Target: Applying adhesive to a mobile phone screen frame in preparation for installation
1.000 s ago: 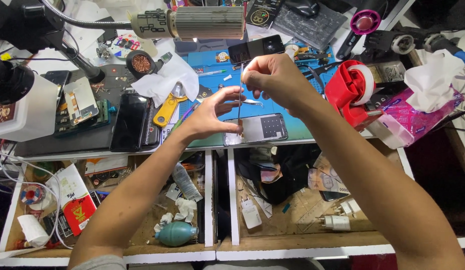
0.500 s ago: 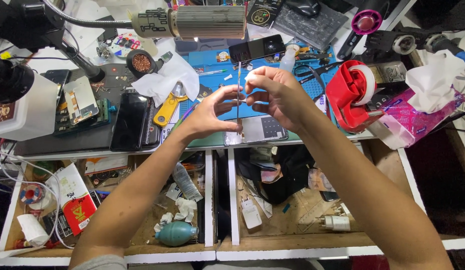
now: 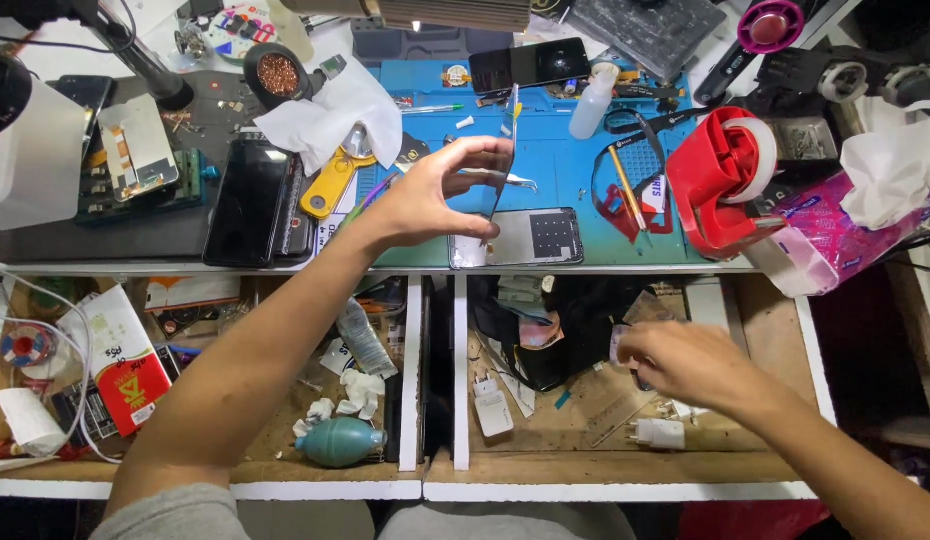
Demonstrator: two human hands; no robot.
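Observation:
My left hand (image 3: pixel 430 200) is raised over the blue work mat (image 3: pixel 565 170) and grips a thin dark screen panel (image 3: pixel 500 160), held upright and edge-on to the camera. Silver tweezers (image 3: pixel 505 180) show just behind that panel; I cannot tell whether they lie on the mat. An opened phone body (image 3: pixel 535 238) lies on the mat's front edge below the hand. My right hand (image 3: pixel 685 365) is down in the open right drawer (image 3: pixel 775 330), fingers curled over small loose parts. Whether it holds anything is hidden by blur.
A red tape dispenser (image 3: pixel 725 180) and a pink packet (image 3: pixel 835 240) stand at the right. On the left lie a black phone (image 3: pixel 250 200), a yellow tool (image 3: pixel 330 180) and white tissue (image 3: pixel 335 115). The left drawer holds a teal air blower (image 3: pixel 340 440); a white charger (image 3: pixel 493 412) lies in the right drawer.
My right hand has left the panel and dropped from above the mat into the right drawer. My left hand alone now holds the panel upright.

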